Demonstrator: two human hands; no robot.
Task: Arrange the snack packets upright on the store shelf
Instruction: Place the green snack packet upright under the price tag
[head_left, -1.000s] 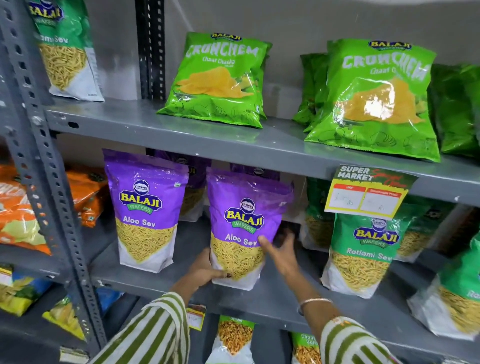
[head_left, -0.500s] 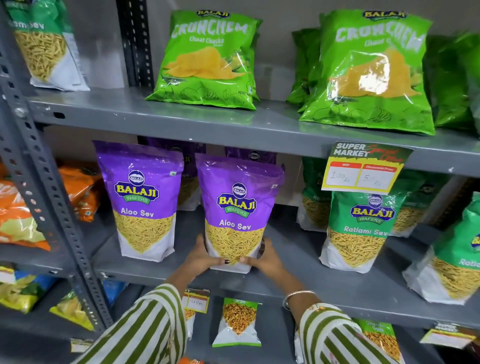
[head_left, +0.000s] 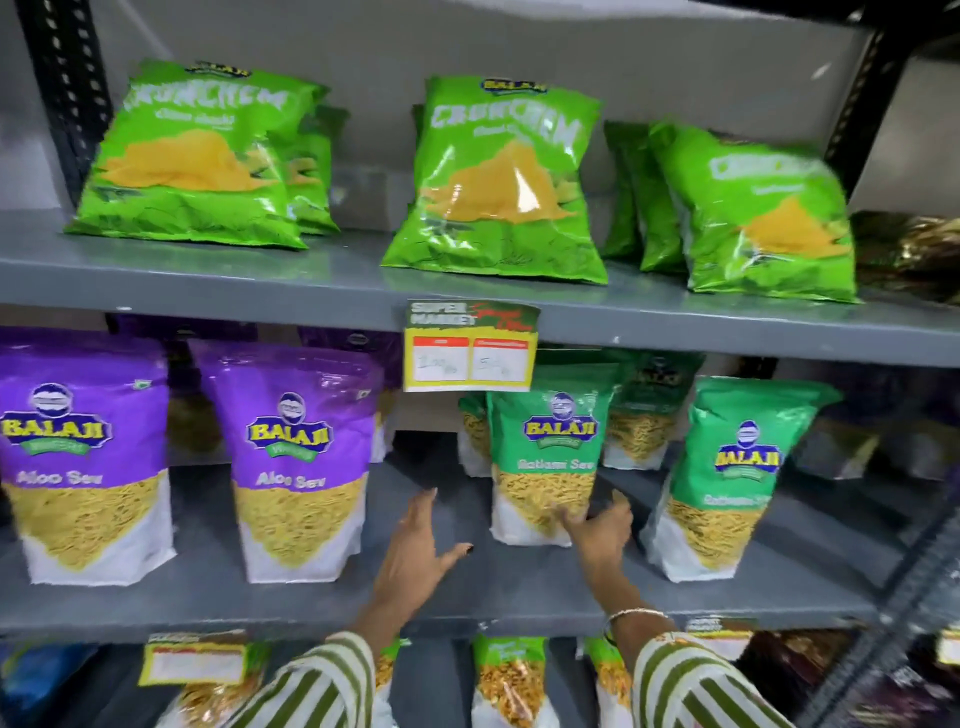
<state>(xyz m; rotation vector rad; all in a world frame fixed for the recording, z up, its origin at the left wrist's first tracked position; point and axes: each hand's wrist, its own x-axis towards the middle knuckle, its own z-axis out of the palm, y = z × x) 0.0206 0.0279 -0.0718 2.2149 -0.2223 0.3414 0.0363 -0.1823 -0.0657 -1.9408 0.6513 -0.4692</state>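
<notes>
Green Ratlami Sev pouch (head_left: 545, 457) stood upright mid-shelf, near the front edge of the grey metal shelf (head_left: 311, 597). Right hand (head_left: 597, 530) touched its lower right corner, fingers spread, not clamped, likely steadying it. Left hand (head_left: 415, 545) hovered open, apart, holding nothing. Glossy film, flat gusseted base; purple Aloo Sev pouch (head_left: 296, 462) upright toward the left.

The shelf (head_left: 208, 280) is grey painted metal with a matt, smooth finish. The snack packets (head_left: 498, 182) are glossy, crinkled plastic film, and the price tag (head_left: 470, 345) looks like printed paper.
</notes>
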